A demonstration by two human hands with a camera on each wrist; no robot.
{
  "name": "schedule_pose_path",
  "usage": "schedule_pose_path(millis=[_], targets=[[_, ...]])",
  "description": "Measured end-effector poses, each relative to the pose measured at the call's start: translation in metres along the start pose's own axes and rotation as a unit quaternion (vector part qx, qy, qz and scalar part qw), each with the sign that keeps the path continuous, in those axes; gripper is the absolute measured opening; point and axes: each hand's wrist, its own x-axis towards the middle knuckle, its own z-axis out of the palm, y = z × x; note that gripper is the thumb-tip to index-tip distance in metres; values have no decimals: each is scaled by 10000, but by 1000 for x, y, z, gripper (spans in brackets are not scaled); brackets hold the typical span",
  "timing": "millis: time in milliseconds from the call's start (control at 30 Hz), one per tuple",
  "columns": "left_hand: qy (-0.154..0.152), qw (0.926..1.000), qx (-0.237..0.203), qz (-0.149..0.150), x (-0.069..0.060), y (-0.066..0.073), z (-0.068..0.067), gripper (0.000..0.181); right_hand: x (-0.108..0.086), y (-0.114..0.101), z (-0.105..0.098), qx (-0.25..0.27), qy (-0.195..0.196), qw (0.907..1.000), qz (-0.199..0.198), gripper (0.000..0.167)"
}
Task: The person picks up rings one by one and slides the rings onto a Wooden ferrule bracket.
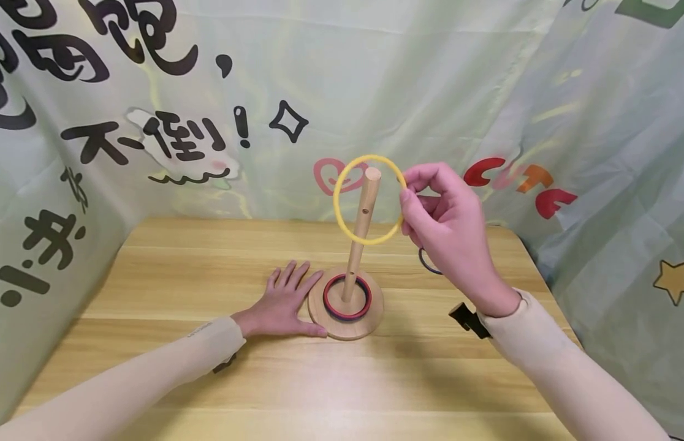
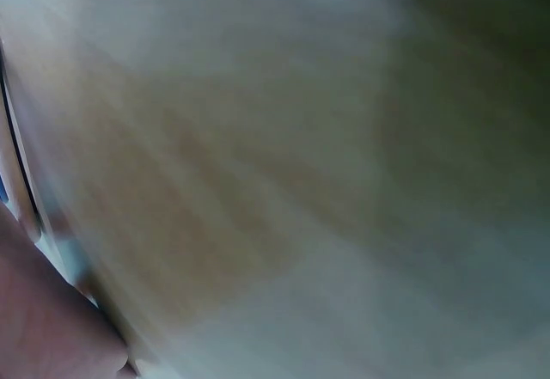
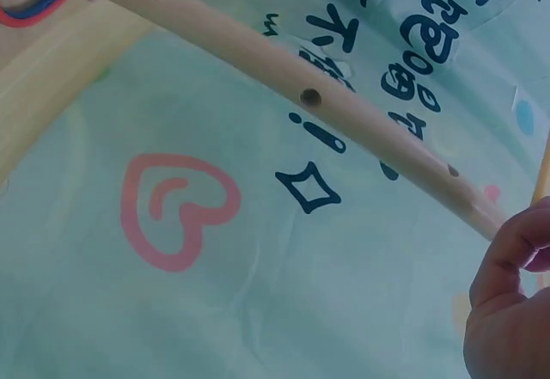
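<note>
My right hand (image 1: 449, 226) pinches a thin yellow ring (image 1: 340, 215) between thumb and fingers, near the top of a wooden post (image 1: 367, 202). From the head view the ring frames the post's upper end; I cannot tell whether it encircles it. The post rises from a round wooden base (image 1: 350, 331), where a red ring (image 1: 369, 298) and a dark ring beneath it lie around the post's foot. With fingers spread, my left hand (image 1: 278, 306) lies on the table, thumb and a finger at the base's left edge. The right wrist view shows the right hand (image 3: 511, 302) beside the post's tip.
A dark blue ring (image 1: 428, 263) lies on the wooden table (image 1: 209, 263) at the right, partly hidden by my right hand. Printed cloth (image 1: 430, 73) hangs behind and along both sides. The left wrist view is mostly blurred.
</note>
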Motion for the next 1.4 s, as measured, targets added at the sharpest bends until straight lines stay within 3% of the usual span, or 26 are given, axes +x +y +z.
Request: schedule_pose_path(millis=[233,567,800,933,1400], targets=[[65,10000,-20,28,3,-8,6,130,11,11,3,-257,-43,9982,532,12],[-15,10000,32,23,-1,1,-2,130,2,37,2,-791,-512,9884,1190,20],[-73,9999,62,-30,0,1,-1,128,-20,67,11,-932,-816,9763,1777,23],[45,10000,6,-2,0,-3,2,129,-34,88,15,-938,-921,9708,2006,22],[35,10000,-69,0,-1,-2,3,130,-74,137,18,-1254,-1244,9520,2501,19]])
